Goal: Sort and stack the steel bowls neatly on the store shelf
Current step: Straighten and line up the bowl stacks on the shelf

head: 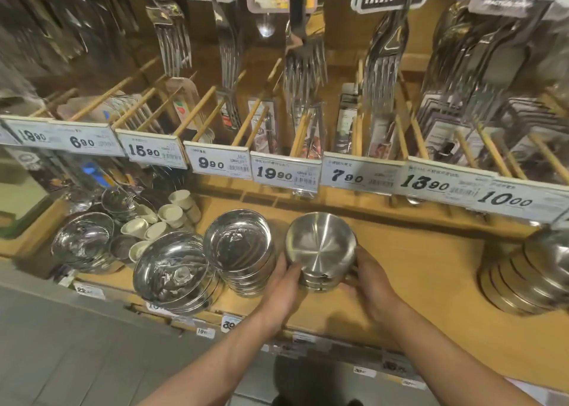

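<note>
A short stack of brushed steel bowls (320,245) stands on the wooden shelf (425,270) near its middle. My left hand (284,277) holds the stack's left side and my right hand (366,274) holds its right side, fingers curled around the lower bowls. To the left, touching or nearly touching, stands a taller stack of shiny steel bowls (238,248). Further left a wide shiny bowl stack (174,274) sits at the shelf's front edge. Another shiny bowl stack (83,242) stands at the far left.
Small cream cups (167,217) lie behind the left bowls. A leaning row of steel dishes (529,276) occupies the right end. Price tags (284,173) and hanging forks (304,57) overhang the shelf's back. Bare wood lies between my right hand and the dishes.
</note>
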A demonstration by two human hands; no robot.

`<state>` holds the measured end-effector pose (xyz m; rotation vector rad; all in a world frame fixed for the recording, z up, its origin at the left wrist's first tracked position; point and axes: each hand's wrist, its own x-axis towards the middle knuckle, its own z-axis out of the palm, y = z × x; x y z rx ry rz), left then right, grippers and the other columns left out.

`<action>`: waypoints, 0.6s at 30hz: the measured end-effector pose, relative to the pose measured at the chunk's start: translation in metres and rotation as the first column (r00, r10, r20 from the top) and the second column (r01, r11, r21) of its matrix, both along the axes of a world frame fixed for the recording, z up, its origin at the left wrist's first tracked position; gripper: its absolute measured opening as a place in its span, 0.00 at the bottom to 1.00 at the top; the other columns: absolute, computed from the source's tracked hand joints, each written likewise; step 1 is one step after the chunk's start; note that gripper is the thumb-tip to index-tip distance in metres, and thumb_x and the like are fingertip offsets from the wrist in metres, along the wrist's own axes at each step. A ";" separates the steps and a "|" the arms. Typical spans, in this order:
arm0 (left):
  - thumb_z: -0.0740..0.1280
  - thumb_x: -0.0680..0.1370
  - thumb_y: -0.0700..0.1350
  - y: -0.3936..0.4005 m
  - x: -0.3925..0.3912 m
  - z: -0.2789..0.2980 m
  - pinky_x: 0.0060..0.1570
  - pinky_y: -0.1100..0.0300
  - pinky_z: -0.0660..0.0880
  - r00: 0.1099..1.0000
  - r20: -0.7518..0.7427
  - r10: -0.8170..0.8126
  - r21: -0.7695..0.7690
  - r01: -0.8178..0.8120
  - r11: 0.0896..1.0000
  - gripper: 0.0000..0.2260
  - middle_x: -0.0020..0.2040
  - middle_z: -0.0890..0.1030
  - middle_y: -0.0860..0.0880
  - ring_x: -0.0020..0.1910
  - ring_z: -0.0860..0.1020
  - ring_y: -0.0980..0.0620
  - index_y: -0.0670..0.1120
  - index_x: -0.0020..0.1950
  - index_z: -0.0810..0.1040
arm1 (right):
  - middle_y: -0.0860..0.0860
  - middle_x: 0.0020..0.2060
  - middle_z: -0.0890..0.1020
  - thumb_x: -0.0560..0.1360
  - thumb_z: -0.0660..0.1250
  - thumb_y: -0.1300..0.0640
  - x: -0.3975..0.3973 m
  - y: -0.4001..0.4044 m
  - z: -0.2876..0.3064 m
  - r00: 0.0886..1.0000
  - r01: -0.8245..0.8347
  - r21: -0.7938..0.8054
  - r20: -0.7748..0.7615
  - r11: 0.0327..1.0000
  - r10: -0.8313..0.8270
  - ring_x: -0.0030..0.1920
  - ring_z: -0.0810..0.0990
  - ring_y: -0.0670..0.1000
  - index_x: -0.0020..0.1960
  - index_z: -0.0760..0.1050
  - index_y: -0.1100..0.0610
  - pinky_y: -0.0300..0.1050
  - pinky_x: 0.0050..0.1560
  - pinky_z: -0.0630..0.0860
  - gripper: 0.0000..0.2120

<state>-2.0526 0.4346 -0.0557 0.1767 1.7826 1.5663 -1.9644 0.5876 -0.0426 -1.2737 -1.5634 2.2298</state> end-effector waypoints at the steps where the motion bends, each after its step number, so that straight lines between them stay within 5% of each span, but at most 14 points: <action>1: 0.64 0.81 0.57 0.002 -0.001 0.000 0.66 0.56 0.72 1.000 -0.010 0.005 -0.027 -0.005 1.000 0.22 0.66 0.80 0.60 0.65 0.78 0.57 0.66 0.74 0.66 | 0.53 0.56 0.85 0.81 0.58 0.45 -0.005 0.002 0.001 1.000 0.006 -0.005 -0.004 1.000 -0.006 0.59 0.82 0.56 0.60 0.81 0.50 0.47 0.48 0.81 0.17; 5: 0.63 0.80 0.56 0.010 -0.003 0.004 0.47 0.79 0.72 1.000 0.017 0.002 0.005 -0.002 1.000 0.22 0.57 0.80 0.72 0.56 0.77 0.74 0.67 0.73 0.62 | 0.57 0.59 0.83 0.82 0.59 0.50 -0.022 0.013 0.001 0.999 0.035 -0.010 -0.027 0.999 -0.036 0.60 0.80 0.56 0.60 0.81 0.54 0.48 0.49 0.78 0.15; 8: 0.62 0.83 0.54 0.009 0.007 0.006 0.42 0.83 0.70 0.999 0.045 -0.005 0.017 0.004 1.000 0.23 0.58 0.77 0.72 0.51 0.74 0.81 0.64 0.75 0.58 | 0.55 0.59 0.83 0.83 0.58 0.53 -0.021 0.018 -0.004 0.999 0.028 -0.006 -0.040 1.000 -0.028 0.60 0.80 0.55 0.58 0.81 0.53 0.53 0.58 0.79 0.14; 11: 0.61 0.84 0.48 -0.007 0.027 0.007 0.49 0.74 0.73 0.993 0.116 -0.023 -0.020 0.026 0.999 0.18 0.56 0.78 0.68 0.53 0.79 0.70 0.59 0.73 0.66 | 0.51 0.61 0.77 0.84 0.57 0.52 -0.007 0.014 -0.018 0.999 0.042 -0.019 0.018 0.999 -0.042 0.60 0.75 0.53 0.59 0.78 0.50 0.57 0.62 0.78 0.12; 15: 0.70 0.69 0.61 -0.050 0.043 0.011 0.61 0.53 0.77 0.993 0.119 -0.009 -0.178 0.030 0.984 0.22 0.60 0.82 0.54 0.58 0.81 0.50 0.55 0.61 0.80 | 0.57 0.61 0.76 0.84 0.59 0.49 0.018 -0.009 -0.041 0.996 0.058 -0.119 0.080 0.991 -0.048 0.61 0.77 0.55 0.69 0.72 0.58 0.54 0.54 0.80 0.18; 18: 0.66 0.79 0.46 -0.079 0.036 0.002 0.63 0.42 0.76 0.991 0.041 0.127 -0.259 -0.112 0.959 0.08 0.53 0.85 0.48 0.54 0.83 0.45 0.49 0.56 0.82 | 0.58 0.60 0.78 0.83 0.60 0.51 0.023 -0.035 -0.051 0.992 -0.073 -0.142 0.095 0.987 0.087 0.57 0.79 0.55 0.62 0.75 0.58 0.50 0.46 0.80 0.13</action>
